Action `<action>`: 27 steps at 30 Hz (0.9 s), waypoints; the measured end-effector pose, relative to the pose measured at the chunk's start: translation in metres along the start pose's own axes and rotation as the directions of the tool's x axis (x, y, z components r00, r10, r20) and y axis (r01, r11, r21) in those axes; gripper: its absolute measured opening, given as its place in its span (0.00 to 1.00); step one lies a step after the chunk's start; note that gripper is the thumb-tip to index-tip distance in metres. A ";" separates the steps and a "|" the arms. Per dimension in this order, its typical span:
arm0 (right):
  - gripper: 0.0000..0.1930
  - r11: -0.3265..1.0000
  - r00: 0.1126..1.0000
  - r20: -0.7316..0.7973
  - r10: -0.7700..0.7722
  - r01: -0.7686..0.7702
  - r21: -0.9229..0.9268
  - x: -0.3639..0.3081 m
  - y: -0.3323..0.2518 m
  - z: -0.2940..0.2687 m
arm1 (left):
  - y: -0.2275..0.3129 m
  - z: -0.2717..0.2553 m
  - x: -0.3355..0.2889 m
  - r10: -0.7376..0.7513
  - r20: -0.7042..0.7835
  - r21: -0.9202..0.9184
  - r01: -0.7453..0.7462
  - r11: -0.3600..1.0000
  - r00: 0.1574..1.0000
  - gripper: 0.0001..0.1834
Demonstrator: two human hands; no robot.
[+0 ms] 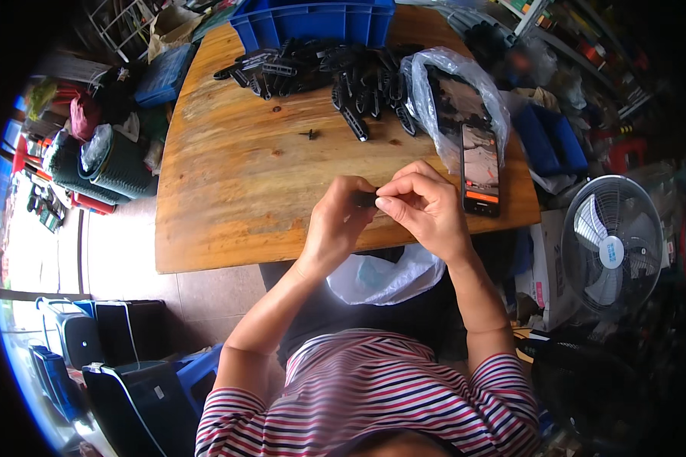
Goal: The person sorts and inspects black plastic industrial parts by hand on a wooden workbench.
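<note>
My left hand (339, 221) and my right hand (427, 206) meet over the near edge of a wooden table (236, 190). Together they pinch a small black plastic part (364, 199) between the fingertips; most of it is hidden by the fingers. A pile of similar black plastic parts (335, 76) lies at the far side of the table. One tiny black piece (309, 135) lies alone on the wood.
A blue crate (312, 23) stands at the table's far edge. A clear plastic bag (457, 95) holding dark parts lies at right, with a phone (481, 169) beside it. A white bag (385, 278) rests on my lap. A fan (613, 244) stands right.
</note>
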State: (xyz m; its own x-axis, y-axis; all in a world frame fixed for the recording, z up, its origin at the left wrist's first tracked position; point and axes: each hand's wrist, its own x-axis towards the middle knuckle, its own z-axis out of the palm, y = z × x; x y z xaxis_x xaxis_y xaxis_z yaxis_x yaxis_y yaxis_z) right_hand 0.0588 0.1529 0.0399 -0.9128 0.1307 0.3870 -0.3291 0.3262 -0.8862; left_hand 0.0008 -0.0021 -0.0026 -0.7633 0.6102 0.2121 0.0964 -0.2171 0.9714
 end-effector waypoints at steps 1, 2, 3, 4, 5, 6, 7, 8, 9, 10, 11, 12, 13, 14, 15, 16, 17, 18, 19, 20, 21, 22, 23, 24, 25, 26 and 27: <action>0.04 1.000 1.000 -0.005 0.007 -0.008 -0.029 -0.001 0.001 -0.001 | 0.001 0.002 -0.002 0.011 -0.065 0.055 -0.008 0.998 0.998 0.13; 0.03 0.998 1.000 -0.011 0.014 -0.015 -0.060 -0.002 0.003 -0.004 | 0.002 0.005 -0.003 0.028 -0.128 0.110 -0.014 0.994 0.991 0.13; 0.03 0.998 1.000 -0.022 0.017 -0.019 -0.068 -0.004 0.006 -0.005 | 0.003 0.004 -0.004 0.110 -0.125 0.221 -0.080 0.972 0.986 0.12; 0.04 0.999 1.000 -0.014 0.026 -0.027 -0.045 -0.005 0.010 -0.005 | 0.007 0.004 -0.005 0.109 -0.112 0.215 -0.083 0.973 0.988 0.12; 0.05 0.999 0.999 -0.003 0.035 -0.035 -0.020 -0.006 0.012 -0.005 | 0.012 0.004 -0.006 0.126 -0.092 0.260 -0.098 0.961 0.988 0.11; 0.05 0.999 0.999 -0.013 0.039 -0.040 -0.025 -0.008 0.011 -0.004 | 0.014 0.004 -0.006 0.143 -0.071 0.304 -0.115 0.946 0.987 0.11; 0.07 0.998 1.000 -0.011 0.022 -0.023 -0.056 -0.010 0.010 -0.002 | 0.011 0.004 -0.006 0.147 -0.072 0.336 -0.115 0.935 0.987 0.10; 0.10 0.996 1.000 -0.007 0.001 -0.002 -0.089 -0.012 0.009 0.000 | 0.012 0.004 -0.006 0.149 -0.061 0.332 -0.120 0.936 0.987 0.10; 0.12 0.959 0.991 -0.002 -0.137 0.132 -0.251 -0.012 0.010 -0.001 | 0.014 0.005 -0.007 0.129 -0.067 0.275 -0.106 0.956 0.989 0.10; 0.12 0.958 0.990 -0.011 -0.137 0.130 -0.258 -0.015 0.010 -0.003 | 0.016 0.006 -0.007 0.108 -0.071 0.217 -0.091 0.972 0.992 0.09; 0.12 0.998 0.996 0.077 0.041 -0.038 -0.048 -0.021 0.010 -0.004 | 0.019 0.006 -0.009 0.122 -0.032 0.207 -0.112 0.972 0.992 0.07; 0.12 0.963 0.961 0.199 0.194 -0.225 0.146 -0.026 0.009 -0.006 | 0.014 0.007 -0.014 0.143 -0.011 0.214 -0.137 0.967 0.990 0.07; 0.11 0.978 0.953 0.235 0.193 -0.206 0.031 -0.032 0.003 -0.011 | 0.014 0.011 -0.019 0.221 0.036 0.286 -0.222 0.932 0.975 0.08; 0.12 0.978 0.952 0.244 0.183 -0.202 0.059 -0.042 0.007 -0.012 | 0.014 0.015 -0.024 0.294 0.088 0.351 -0.306 0.885 0.952 0.09; 0.12 0.982 0.955 0.235 0.182 -0.186 -0.004 -0.052 0.006 -0.013 | 0.009 0.015 -0.031 0.309 0.190 0.349 -0.358 0.866 0.932 0.09; 0.13 0.983 0.957 0.228 0.180 -0.170 -0.066 -0.062 0.005 -0.013 | 0.007 0.015 -0.039 0.273 0.245 0.391 -0.353 0.850 0.930 0.11; 0.14 0.980 0.960 0.204 0.192 -0.177 -0.088 -0.074 0.009 -0.013 | 0.007 0.018 -0.044 0.215 0.304 0.426 -0.334 0.841 0.928 0.13; 0.15 0.976 0.969 0.175 0.174 -0.146 -0.164 -0.084 0.012 -0.012 | 0.008 0.019 -0.045 0.151 0.355 0.466 -0.315 0.827 0.923 0.16; 0.13 0.970 0.970 0.168 0.177 -0.143 -0.197 -0.093 0.018 -0.012 | 0.012 0.019 -0.044 0.103 0.398 0.554 -0.328 0.765 0.912 0.21; 0.12 0.962 0.971 0.156 0.182 -0.144 -0.231 -0.104 0.024 -0.011 | 0.017 0.017 -0.041 0.100 0.402 0.552 -0.328 0.767 0.910 0.21; 0.12 0.938 0.988 0.116 0.102 -0.057 -0.342 -0.114 0.035 -0.007 | 0.021 0.013 -0.033 0.124 0.376 0.585 -0.339 0.737 0.918 0.22; 0.12 0.892 0.996 0.085 0.017 0.024 -0.452 -0.122 0.045 -0.003 | 0.026 0.008 -0.024 0.150 0.352 0.616 -0.349 0.706 0.924 0.24; 0.12 0.863 0.992 0.115 -0.053 0.103 -0.494 -0.123 0.050 -0.002 | 0.034 0.002 -0.013 0.164 0.295 0.635 -0.322 0.702 0.941 0.23; 0.12 0.862 0.992 0.115 -0.056 0.106 -0.496 -0.119 0.046 -0.006 | 0.040 -0.005 -0.001 0.181 0.237 0.652 -0.294 0.699 0.955 0.23; 0.13 0.874 0.989 0.129 -0.070 0.123 -0.470 -0.112 0.039 -0.014 | 0.040 -0.013 0.016 0.220 0.246 0.696 -0.330 0.638 0.944 0.22; 0.13 0.886 0.986 0.142 -0.085 0.140 -0.442 -0.104 0.030 -0.024 | 0.040 -0.021 0.034 0.257 0.257 0.737 -0.361 0.571 0.932 0.22; 0.12 0.841 0.981 0.104 -0.162 0.193 -0.506 -0.090 0.021 -0.036 | 0.038 -0.029 0.048 0.246 0.254 0.794 -0.347 0.500 0.935 0.20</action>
State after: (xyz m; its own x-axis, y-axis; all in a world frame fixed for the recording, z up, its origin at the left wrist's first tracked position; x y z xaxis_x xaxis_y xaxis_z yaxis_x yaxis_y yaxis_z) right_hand 0.1430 0.1815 -0.0050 -0.8675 -0.0223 0.4970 -0.3303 0.7729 -0.5418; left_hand -0.0509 -0.0031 0.0418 -0.5283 0.7107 0.4646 0.8199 0.2847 0.4968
